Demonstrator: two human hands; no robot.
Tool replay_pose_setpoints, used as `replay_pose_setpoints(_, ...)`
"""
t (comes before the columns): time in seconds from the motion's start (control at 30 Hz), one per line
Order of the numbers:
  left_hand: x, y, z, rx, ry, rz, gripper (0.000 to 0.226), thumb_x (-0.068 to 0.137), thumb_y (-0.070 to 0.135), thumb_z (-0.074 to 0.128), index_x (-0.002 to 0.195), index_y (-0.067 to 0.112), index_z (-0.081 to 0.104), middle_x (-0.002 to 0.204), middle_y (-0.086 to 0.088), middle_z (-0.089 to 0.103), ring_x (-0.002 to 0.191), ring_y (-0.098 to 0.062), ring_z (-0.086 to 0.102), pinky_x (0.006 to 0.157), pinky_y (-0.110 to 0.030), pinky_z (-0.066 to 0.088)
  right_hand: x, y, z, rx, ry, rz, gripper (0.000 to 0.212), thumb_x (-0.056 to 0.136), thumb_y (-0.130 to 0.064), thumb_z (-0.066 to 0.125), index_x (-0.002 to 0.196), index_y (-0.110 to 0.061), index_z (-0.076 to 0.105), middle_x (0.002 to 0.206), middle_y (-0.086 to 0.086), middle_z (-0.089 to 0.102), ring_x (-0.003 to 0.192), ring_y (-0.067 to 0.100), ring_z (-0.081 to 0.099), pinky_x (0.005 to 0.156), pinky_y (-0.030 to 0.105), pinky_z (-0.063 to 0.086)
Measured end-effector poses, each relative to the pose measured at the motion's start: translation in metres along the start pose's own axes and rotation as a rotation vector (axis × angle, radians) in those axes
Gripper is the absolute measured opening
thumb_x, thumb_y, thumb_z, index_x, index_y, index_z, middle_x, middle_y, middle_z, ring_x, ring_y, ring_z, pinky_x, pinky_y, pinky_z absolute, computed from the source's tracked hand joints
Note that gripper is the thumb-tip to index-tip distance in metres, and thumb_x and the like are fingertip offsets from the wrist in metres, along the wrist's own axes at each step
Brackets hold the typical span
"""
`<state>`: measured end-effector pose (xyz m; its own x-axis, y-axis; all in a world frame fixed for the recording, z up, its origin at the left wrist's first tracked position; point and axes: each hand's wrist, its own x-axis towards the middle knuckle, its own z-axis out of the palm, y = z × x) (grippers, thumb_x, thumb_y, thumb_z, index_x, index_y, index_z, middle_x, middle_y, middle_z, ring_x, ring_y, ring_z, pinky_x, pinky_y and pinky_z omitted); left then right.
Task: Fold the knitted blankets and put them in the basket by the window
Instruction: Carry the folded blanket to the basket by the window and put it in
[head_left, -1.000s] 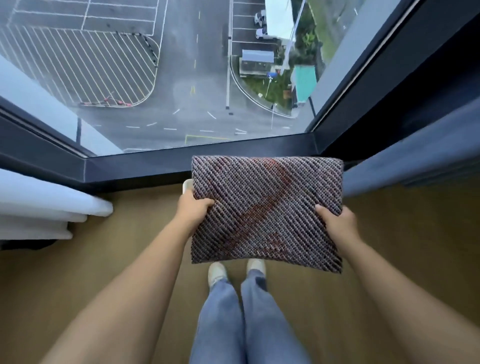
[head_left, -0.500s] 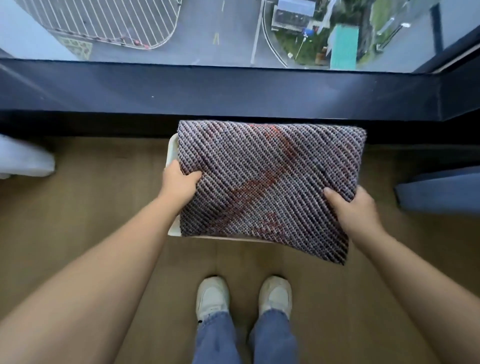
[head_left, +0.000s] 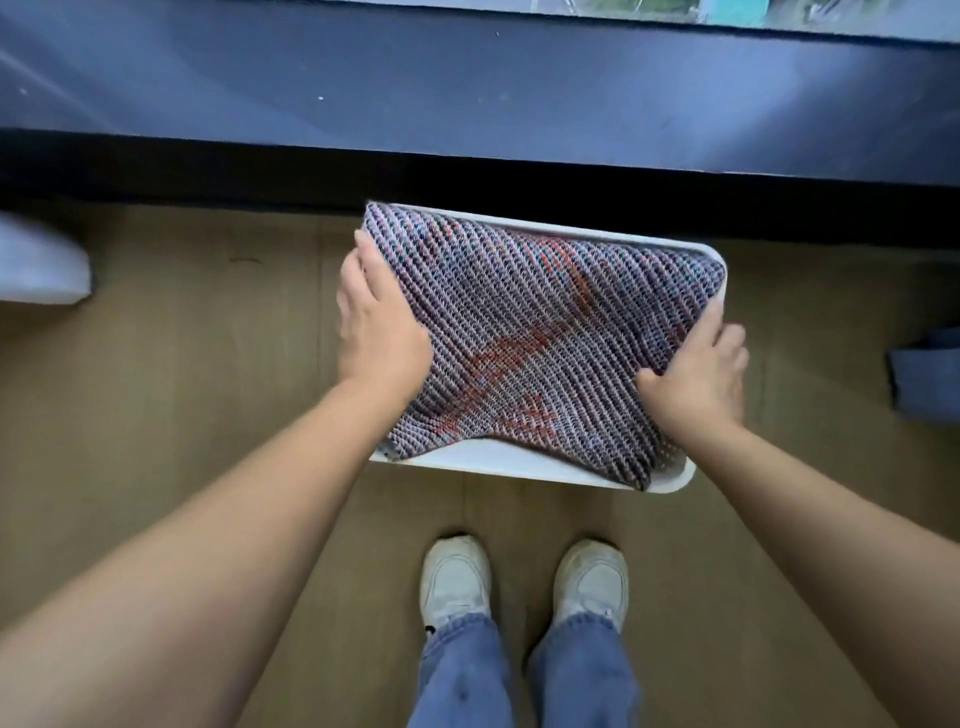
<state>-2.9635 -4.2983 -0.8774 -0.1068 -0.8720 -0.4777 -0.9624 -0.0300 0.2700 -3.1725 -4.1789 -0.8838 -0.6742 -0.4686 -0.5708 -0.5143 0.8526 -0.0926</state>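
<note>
A folded knitted blanket (head_left: 535, 332), grey-purple with red streaks, lies across the top of a white basket (head_left: 519, 462) on the floor under the window. My left hand (head_left: 376, 330) holds the blanket's left edge, thumb on top and fingers along the side. My right hand (head_left: 698, 374) grips the right edge near the basket's right wall. The blanket covers nearly all of the basket's inside, and its near right corner hangs over the front rim.
The dark window sill (head_left: 467, 104) runs just behind the basket. A white curtain end (head_left: 41, 265) lies at the far left and a blue fabric edge (head_left: 930, 379) at the far right. My shoes (head_left: 524, 582) stand on the wooden floor just before the basket.
Both hands have lowered the blanket from chest height down onto the basket. My view has tilted down, so the window has mostly left the frame and the basket's rim shows.
</note>
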Motion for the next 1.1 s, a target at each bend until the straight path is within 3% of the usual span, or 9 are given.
replay_pose_setpoints(0.1,0.007,0.014,0.016,0.323,0.002,0.441,0.096,0.089,0.037,0.057,0.150,0.013,-0.013,0.158,-0.017,-0.013,0.147,-0.031,-0.008,0.118,-0.043,-0.003,0.010,-0.011,0.002,-0.137,0.091,-0.386,0.098,0.080,-0.037,0.067,0.150,-0.020,0.001,0.154,0.016,0.009,0.141,0.034,0.011,0.115,0.045,0.016)
replay_pose_setpoints(0.17,0.016,0.017,0.023,0.513,-0.093,0.576,0.110,0.080,0.060,0.059,0.149,0.023,-0.019,0.155,-0.018,-0.022,0.145,-0.034,-0.017,0.116,-0.048,-0.006,0.015,-0.023,0.005,-0.274,0.007,-0.604,0.106,0.075,-0.051,0.068,0.149,-0.031,-0.004,0.158,0.013,-0.007,0.145,0.032,-0.005,0.118,0.045,0.003)
replay_pose_setpoints(0.23,0.031,0.012,0.038,0.668,-0.184,0.596,0.127,0.066,0.074,0.061,0.146,0.027,-0.026,0.152,-0.020,-0.029,0.143,-0.037,-0.022,0.115,-0.051,-0.008,0.028,-0.028,0.018,-0.448,-0.095,-0.706,0.119,0.067,-0.063,0.069,0.145,-0.037,-0.017,0.156,0.011,-0.023,0.144,0.032,-0.018,0.116,0.050,-0.004)
replay_pose_setpoints(0.4,0.065,-0.026,0.085,0.841,-0.319,0.555,0.146,0.046,0.088,0.059,0.134,0.029,-0.042,0.149,-0.021,-0.036,0.141,-0.037,-0.027,0.113,-0.051,-0.014,0.070,-0.011,0.067,-0.727,-0.225,-0.697,0.143,0.050,-0.076,0.069,0.129,-0.036,-0.043,0.150,0.010,-0.037,0.139,0.035,-0.029,0.111,0.061,-0.008)
replay_pose_setpoints(0.6,0.100,-0.045,0.125,0.783,-0.374,0.572,0.142,0.039,0.092,0.052,0.117,0.036,-0.052,0.148,-0.019,-0.038,0.140,-0.035,-0.030,0.109,-0.045,-0.018,0.115,-0.001,0.109,-0.737,-0.323,-0.696,0.146,0.039,-0.080,0.068,0.108,-0.040,-0.054,0.150,0.009,-0.037,0.140,0.036,-0.027,0.109,0.064,-0.007)
replay_pose_setpoints(0.8,0.072,-0.031,0.103,0.824,-0.360,0.534,0.145,0.046,0.090,0.055,0.130,0.026,-0.045,0.149,-0.023,-0.035,0.140,-0.039,-0.027,0.112,-0.053,-0.014,0.089,-0.010,0.089,-0.695,-0.307,-0.687,0.147,0.044,-0.081,0.067,0.126,-0.034,-0.046,0.150,0.011,-0.036,0.139,0.034,-0.030,0.108,0.062,-0.011)
replay_pose_setpoints(0.97,0.022,-0.047,0.096,0.839,-0.396,0.480,0.138,0.055,0.086,0.054,0.128,0.022,-0.045,0.148,-0.026,-0.035,0.140,-0.041,-0.026,0.115,-0.050,-0.010,0.051,0.014,0.092,-0.668,-0.298,-0.734,0.142,0.048,-0.081,0.064,0.124,-0.034,-0.046,0.136,0.009,-0.049,0.138,0.034,-0.033,0.108,0.062,-0.014)
replay_pose_setpoints(1.1,0.029,-0.068,0.116,0.863,-0.367,0.370,0.136,0.057,0.087,0.048,0.123,0.020,-0.049,0.148,-0.029,-0.032,0.141,-0.043,-0.022,0.116,-0.049,-0.008,0.064,0.033,0.111,-0.748,-0.281,-0.619,0.143,0.045,-0.087,0.059,0.117,-0.030,-0.052,0.149,0.014,-0.037,0.139,0.037,-0.028,0.108,0.064,-0.009)
